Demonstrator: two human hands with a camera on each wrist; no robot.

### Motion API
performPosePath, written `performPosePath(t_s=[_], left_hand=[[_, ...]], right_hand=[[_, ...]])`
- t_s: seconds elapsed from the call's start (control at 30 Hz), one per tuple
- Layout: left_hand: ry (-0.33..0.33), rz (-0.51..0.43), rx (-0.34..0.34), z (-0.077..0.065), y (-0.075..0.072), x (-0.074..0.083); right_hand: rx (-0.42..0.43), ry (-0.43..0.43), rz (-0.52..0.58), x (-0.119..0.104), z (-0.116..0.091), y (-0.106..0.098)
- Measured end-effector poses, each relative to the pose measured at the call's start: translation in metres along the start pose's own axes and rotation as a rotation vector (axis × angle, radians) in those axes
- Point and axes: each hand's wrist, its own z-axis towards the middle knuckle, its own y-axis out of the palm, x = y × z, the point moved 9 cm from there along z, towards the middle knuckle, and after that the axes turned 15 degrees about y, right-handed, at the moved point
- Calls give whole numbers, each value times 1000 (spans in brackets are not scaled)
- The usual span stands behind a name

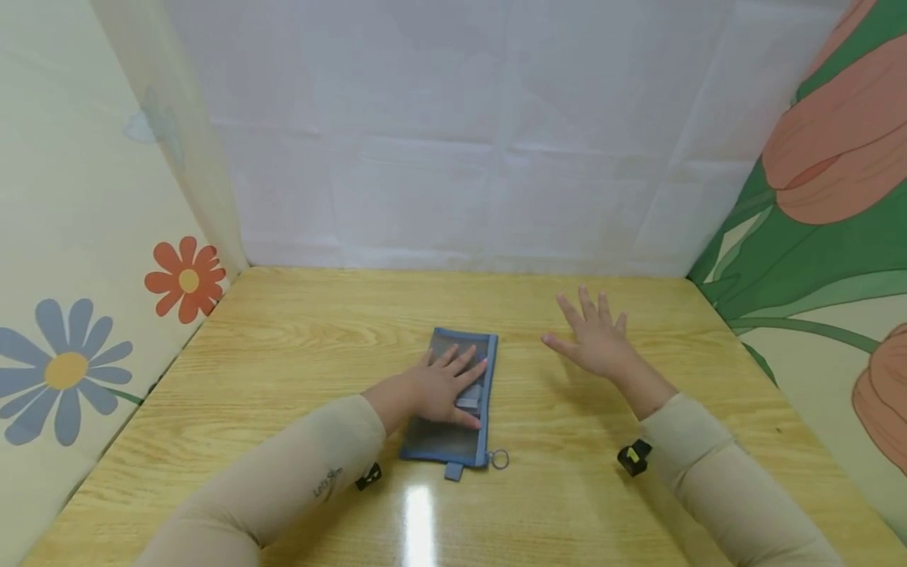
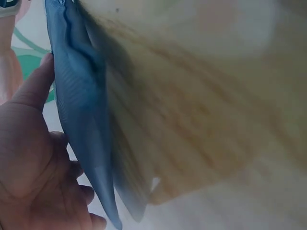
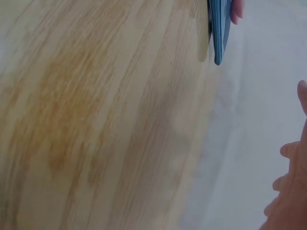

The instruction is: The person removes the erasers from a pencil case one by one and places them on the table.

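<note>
A blue mesh zipper pouch [image 1: 442, 441] lies on the table, its zipper edge to the right and a ring pull at the near right corner. Something pale shows through the mesh beside my thumb; what it is I cannot tell. My left hand [image 1: 442, 387] rests on the pouch with fingers straight and spread. In the left wrist view the pouch [image 2: 84, 105] appears edge-on along the left palm. To the right of the pouch, my right hand [image 1: 594, 340] hovers above the table with spread fingers, holding nothing. The right wrist view catches the pouch's corner [image 3: 219, 33] at the top.
The wood-grain table [image 1: 340, 315] meets a white cloth backdrop [image 1: 453, 197] at the back. Floral panels stand at the left [image 1: 71, 197] and right [image 1: 815, 276]. Small black devices hang at the left wrist [image 1: 368, 476] and right wrist [image 1: 634, 457].
</note>
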Motion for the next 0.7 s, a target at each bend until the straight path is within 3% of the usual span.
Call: performPosePath(t_s=[0.53,0.7], left_hand=[[-31,-21,-18,1,0,-12],[-40,-25,-20,2,1,-17]], right_hand=[[-4,-38,19,-9,1,1],[-42,-89,119,-19,-2,3]])
